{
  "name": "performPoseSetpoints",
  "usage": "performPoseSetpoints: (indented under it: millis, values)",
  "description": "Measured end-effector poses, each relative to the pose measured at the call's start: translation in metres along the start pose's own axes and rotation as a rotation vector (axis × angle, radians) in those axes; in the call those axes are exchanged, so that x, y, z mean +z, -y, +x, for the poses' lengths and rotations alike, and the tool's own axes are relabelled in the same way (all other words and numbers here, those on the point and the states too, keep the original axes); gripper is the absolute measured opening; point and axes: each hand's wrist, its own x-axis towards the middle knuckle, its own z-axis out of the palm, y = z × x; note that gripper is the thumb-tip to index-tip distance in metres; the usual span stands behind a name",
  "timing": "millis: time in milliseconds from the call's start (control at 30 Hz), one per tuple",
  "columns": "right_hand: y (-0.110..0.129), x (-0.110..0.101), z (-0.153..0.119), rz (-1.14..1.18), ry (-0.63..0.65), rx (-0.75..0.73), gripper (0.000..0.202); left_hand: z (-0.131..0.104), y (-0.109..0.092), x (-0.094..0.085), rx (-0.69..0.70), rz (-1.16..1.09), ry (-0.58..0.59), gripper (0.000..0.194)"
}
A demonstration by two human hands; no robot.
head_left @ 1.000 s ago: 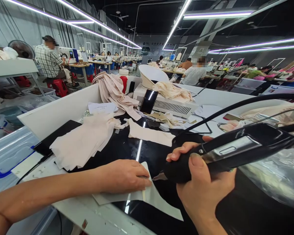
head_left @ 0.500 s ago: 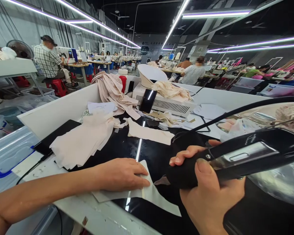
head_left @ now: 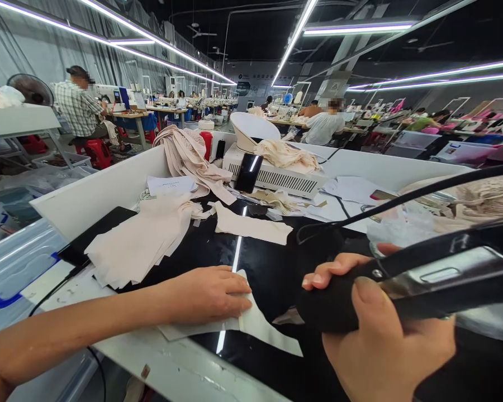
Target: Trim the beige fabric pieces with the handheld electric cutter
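My left hand lies flat with its fingers stretched over a pale fabric piece on the glossy black work surface. A narrow strip or seam crosses the piece by the fingertips. My right hand is wrapped round a black corded hand tool with a rounded end and a metal plate on its side. I cannot make out its exact kind. The tool is apart from the left hand, to the right of the fabric. A small pale scrap shows beside its rounded end.
Beyond the hands lies a cream fabric strip. Stacked pale pieces lie at left, near a dark flat panel. A phone leans on a vented white box. The tool's black cable arches across the right. Low white walls edge the table.
My right hand and the tool have moved right, away from the fabric piece. My left hand stays on the fabric. The whole view has shifted slightly.
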Motion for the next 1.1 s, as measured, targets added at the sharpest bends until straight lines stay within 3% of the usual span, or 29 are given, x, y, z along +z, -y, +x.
performPoseSetpoints:
  millis: [133, 233, 333, 633, 800, 900, 1100]
  values:
    - [0.015, -0.016, 0.000, -0.054, -0.016, 0.012, 0.053, 0.010, -0.017, 0.000, -0.014, 0.000, -0.054, 0.026]
    - [0.021, -0.025, -0.001, -0.108, 0.002, 0.072, 0.054, 0.017, -0.032, 0.004, -0.045, -0.038, 0.037, 0.022]
    - [0.021, -0.030, -0.005, -0.124, -0.026, 0.020, 0.055, 0.020, -0.042, 0.009, -0.092, -0.044, 0.112, 0.017]
    - [0.018, -0.033, -0.017, -0.146, -0.053, 0.027, 0.061, 0.013, -0.047, 0.006, -0.163, -0.034, 0.162, 0.008]
    - [0.028, -0.041, -0.017, -0.166, -0.011, 0.105, 0.061, 0.013, -0.051, 0.007, -0.128, 0.020, 0.172, 0.017]
    - [0.028, -0.038, -0.014, -0.148, -0.010, 0.112, 0.058, 0.013, -0.053, 0.009, -0.107, 0.048, 0.159, 0.018]
    - [0.013, -0.010, -0.008, -0.018, -0.035, 0.003, 0.059, 0.010, -0.055, 0.013, -0.133, 0.031, 0.151, 0.016]
